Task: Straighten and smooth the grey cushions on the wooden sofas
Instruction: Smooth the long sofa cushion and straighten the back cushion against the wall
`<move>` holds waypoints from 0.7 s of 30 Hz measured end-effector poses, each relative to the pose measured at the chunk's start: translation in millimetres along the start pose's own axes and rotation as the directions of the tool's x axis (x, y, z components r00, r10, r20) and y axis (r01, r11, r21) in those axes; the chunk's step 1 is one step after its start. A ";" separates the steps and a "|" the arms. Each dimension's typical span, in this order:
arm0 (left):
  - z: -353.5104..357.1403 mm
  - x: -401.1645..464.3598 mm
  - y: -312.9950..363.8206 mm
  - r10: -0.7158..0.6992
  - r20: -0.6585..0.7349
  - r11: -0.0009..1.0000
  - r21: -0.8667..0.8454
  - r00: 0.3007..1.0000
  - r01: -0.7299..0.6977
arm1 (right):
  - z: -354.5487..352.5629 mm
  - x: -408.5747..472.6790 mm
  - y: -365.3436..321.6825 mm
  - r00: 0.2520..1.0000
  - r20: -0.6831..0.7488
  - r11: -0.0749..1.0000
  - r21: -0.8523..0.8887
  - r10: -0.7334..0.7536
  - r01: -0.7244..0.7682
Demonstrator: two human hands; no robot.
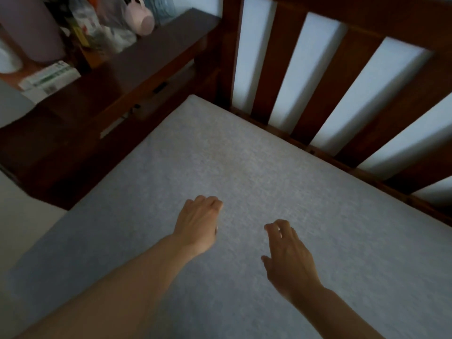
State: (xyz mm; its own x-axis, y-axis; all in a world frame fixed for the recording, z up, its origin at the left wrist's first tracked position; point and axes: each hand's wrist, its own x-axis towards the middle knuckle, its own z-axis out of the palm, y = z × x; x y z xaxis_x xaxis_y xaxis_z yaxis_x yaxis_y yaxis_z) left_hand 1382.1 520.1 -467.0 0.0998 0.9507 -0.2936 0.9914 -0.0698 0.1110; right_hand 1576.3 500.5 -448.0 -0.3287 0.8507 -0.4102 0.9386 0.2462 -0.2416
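A large grey seat cushion (244, 155) lies flat on a dark wooden sofa and fills most of the head view. Its surface looks even, with no clear folds. My left hand (199, 222) hovers over or rests on the middle of the cushion, fingers curled downward, holding nothing. My right hand (287, 255) is just to its right and nearer to me, fingers loosely bent and apart, also with nothing in it. Whether the palms touch the fabric cannot be told.
The slatted wooden backrest (325, 91) runs along the cushion's far right edge. A broad wooden armrest (146, 62) borders the far left side. Beyond it stands a side table with bags, a pink plush toy (141, 17) and a white box (49, 79). Pale floor (24, 221) shows at left.
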 end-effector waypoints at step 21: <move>-1.0 283.6 -185.2 -0.058 -0.331 0.986 -0.168 0.942 0.001 | -16.6 351.7 -89.3 0.747 -0.640 0.982 0.160 0.181 -0.100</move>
State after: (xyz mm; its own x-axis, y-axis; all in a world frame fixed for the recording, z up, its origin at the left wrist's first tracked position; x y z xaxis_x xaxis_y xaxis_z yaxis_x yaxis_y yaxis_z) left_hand 1226.7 803.0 -569.9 0.0086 0.9995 0.0317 0.9631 -0.0168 0.2686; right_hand 1378.7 785.4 -556.1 -0.0089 0.9770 0.2128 0.9380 0.0819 -0.3369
